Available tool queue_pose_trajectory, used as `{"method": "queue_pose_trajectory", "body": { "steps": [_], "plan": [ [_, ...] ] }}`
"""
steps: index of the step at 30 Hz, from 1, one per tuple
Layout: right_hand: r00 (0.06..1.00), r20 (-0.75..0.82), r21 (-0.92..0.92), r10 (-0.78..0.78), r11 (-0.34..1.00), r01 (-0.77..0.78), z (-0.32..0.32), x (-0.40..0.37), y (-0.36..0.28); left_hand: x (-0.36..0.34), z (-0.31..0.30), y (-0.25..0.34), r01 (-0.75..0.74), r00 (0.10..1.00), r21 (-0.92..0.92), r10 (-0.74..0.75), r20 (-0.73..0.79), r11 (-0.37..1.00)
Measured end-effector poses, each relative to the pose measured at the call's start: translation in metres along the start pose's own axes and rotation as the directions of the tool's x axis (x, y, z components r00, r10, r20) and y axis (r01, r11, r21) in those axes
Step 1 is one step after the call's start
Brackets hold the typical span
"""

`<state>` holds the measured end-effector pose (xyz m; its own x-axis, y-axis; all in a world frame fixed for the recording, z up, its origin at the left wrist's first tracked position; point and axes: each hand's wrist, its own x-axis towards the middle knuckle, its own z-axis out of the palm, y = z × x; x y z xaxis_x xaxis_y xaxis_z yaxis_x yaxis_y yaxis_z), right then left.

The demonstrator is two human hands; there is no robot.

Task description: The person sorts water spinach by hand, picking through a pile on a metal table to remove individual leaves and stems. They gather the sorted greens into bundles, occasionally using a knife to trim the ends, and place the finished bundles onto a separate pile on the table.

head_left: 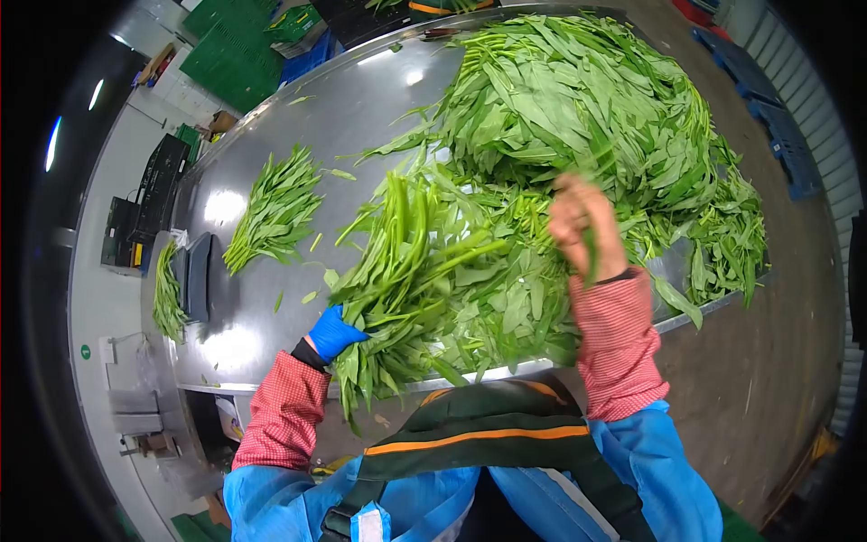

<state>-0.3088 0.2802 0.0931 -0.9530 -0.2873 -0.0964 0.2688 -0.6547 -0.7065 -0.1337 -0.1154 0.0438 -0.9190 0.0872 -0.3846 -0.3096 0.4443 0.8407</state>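
Observation:
My left hand [334, 333], in a blue glove, is closed around a thick bunch of water spinach [397, 239] near the table's front edge. The cut stems of that bunch point up and away, and its leaves hang over the edge. My bare right hand [585, 224] is above loose greens, blurred by motion. Its fingers are curled, and a water spinach stem with a leaf [591, 256] shows at the palm. Just beyond rises a large heap of water spinach [578, 99]. Loose leaves and stems [515, 307] lie between my hands.
A separate bunch of water spinach [275, 208] lies on the metal table [352, 99] at left. Past it is a dark grey device [199, 275] with more greens [168, 294] beside it. Green crates [235, 63] stand behind the table; blue pallets [781, 135] are at right.

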Motion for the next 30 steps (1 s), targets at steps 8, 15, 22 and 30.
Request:
{"method": "queue_pose_trajectory", "body": {
  "steps": [8,15,22,30],
  "plan": [
    [0.942,0.270,-0.330,0.200,0.938,-0.104,-0.029,0.017,0.044,-0.003,0.001,0.036,-0.060,0.994,-0.224,0.079,0.077,0.973],
    [0.947,0.321,0.094,0.023,0.994,-0.056,-0.048,0.031,0.001,-0.009,-0.015,0.024,0.015,0.997,-0.220,0.003,0.080,0.975],
    [0.928,0.281,-0.884,0.246,0.442,0.151,-0.021,0.006,0.036,-0.020,-0.018,0.043,0.177,0.982,-0.317,-0.145,0.121,0.932],
    [0.602,0.748,-0.476,0.278,0.858,0.195,0.032,0.024,0.120,-0.009,-0.015,0.047,-0.047,0.951,-0.018,0.050,0.305,0.999]
  ]
}}
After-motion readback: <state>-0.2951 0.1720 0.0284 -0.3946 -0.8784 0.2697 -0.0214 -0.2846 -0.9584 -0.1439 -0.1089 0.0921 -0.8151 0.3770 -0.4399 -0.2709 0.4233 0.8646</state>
